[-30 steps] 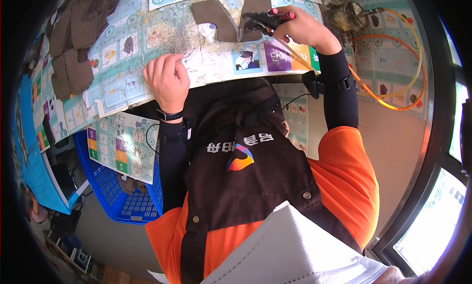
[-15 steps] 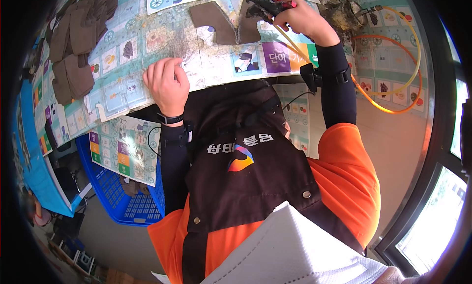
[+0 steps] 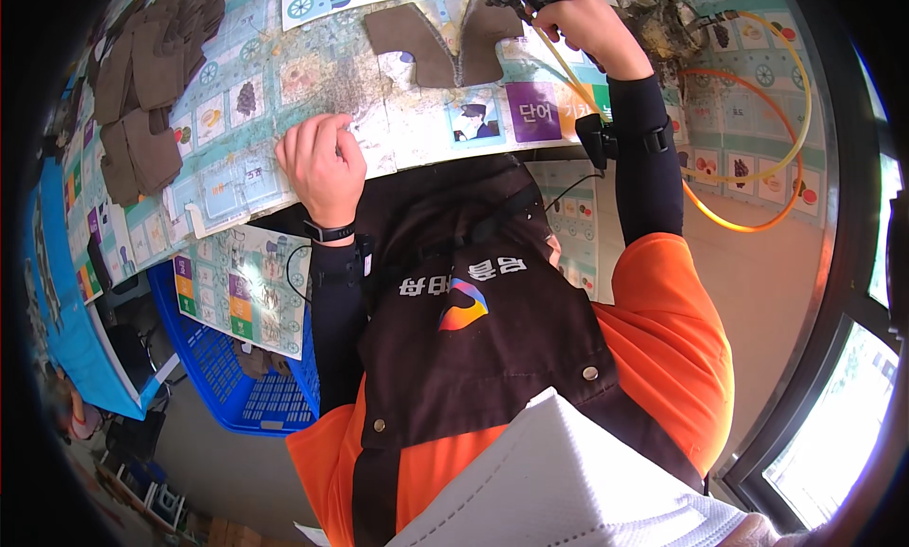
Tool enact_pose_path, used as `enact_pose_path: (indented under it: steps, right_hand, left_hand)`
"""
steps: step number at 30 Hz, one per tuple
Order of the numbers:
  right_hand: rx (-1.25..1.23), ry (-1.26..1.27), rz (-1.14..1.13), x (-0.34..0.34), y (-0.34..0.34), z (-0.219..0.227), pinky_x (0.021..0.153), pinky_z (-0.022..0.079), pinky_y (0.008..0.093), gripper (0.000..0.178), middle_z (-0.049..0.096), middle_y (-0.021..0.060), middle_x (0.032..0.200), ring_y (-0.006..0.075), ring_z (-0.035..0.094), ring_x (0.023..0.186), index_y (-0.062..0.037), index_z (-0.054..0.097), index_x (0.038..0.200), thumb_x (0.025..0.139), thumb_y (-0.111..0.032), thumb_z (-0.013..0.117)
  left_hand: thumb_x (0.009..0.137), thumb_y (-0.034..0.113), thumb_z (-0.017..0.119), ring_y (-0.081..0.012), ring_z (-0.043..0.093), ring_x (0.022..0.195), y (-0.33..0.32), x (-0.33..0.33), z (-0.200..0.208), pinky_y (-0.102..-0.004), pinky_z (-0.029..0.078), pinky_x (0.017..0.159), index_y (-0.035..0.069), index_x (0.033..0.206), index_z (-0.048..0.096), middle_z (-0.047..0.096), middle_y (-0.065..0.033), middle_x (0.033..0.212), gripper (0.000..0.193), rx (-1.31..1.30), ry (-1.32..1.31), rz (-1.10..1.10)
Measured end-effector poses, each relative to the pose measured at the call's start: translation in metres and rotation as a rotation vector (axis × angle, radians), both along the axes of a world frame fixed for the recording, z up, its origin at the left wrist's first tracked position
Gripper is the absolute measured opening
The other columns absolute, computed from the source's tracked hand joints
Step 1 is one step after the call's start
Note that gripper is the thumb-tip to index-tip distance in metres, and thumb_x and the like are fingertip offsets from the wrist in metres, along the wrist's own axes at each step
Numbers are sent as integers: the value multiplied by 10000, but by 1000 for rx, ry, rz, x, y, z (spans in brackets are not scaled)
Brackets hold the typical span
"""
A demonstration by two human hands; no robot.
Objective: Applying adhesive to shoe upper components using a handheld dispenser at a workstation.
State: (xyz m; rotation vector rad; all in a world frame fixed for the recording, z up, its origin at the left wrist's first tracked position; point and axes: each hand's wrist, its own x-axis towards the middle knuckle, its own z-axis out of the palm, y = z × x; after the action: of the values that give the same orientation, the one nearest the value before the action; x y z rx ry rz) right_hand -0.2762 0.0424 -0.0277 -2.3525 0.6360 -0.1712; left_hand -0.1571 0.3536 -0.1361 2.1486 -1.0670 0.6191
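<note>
My right hand (image 3: 595,28) grips a black spray gun (image 3: 523,0) with red knobs, a yellow hose running down from it. The gun is held over the right far corner of a dark brown V-shaped fabric piece (image 3: 445,66), which lies flat on the table with a pale band along its inner edges. My left hand (image 3: 322,164) rests on the table's near edge, fingers loosely curled in and thumb beside them; nothing shows in it. Away to its left lie stacked brown cut pieces (image 3: 156,64) and a smaller pile (image 3: 140,154).
A patterned, stained sheet covers the table (image 3: 275,83). Yellow and orange hoses (image 3: 800,140) loop at the right, near a dark crusted object (image 3: 663,31). Below the table's left side stands a blue plastic basket (image 3: 251,405) with brown pieces inside. A window frame (image 3: 814,358) is at the right.
My right hand and the spray gun have moved a little away and to the right, uncovering more of the fabric piece's right arm. My left hand has hardly moved.
</note>
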Motion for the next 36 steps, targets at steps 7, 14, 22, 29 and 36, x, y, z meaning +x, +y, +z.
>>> enact_pose_path:
  steps: [7,14,22,29,36]
  right_hand:
    - [-336,69,212,-4,12,-9,484,401,323,145,543,76,555,242,528,519,-39,534,527,635,-114,594]
    - [192,105,41,-21,39,1,522,356,269,99,534,45,602,135,457,541,-6,639,725,653,-74,630]
    - [239,184,78,-34,47,-2,552,453,312,303,618,133,636,201,566,550,53,656,912,644,-77,602]
    - [333,193,37,-61,46,14,517,401,224,367,648,-8,768,58,549,641,-27,644,1079,715,-66,678]
    - [-402,-71,-209,-94,11,-25,791,469,441,341,604,216,956,386,593,897,-3,522,1118,778,22,550]
  left_hand:
    - [785,17,578,-223,596,819,0,0,-1,-346,409,777,111,822,670,656,-13,851,137,-13,-17,-19]
    - [785,35,565,-221,587,821,-1,1,-3,-355,407,786,118,805,661,647,-12,846,128,-22,-6,0]
    - [784,21,576,-231,593,828,0,-1,-3,-359,409,785,113,827,669,654,-21,857,137,2,2,-6]
    - [796,40,569,-255,574,883,2,-2,5,-386,398,822,123,904,663,642,-38,890,165,-3,29,16]
    - [836,164,615,-265,544,887,-33,-19,32,-401,389,809,104,963,678,603,-59,886,154,46,82,26]
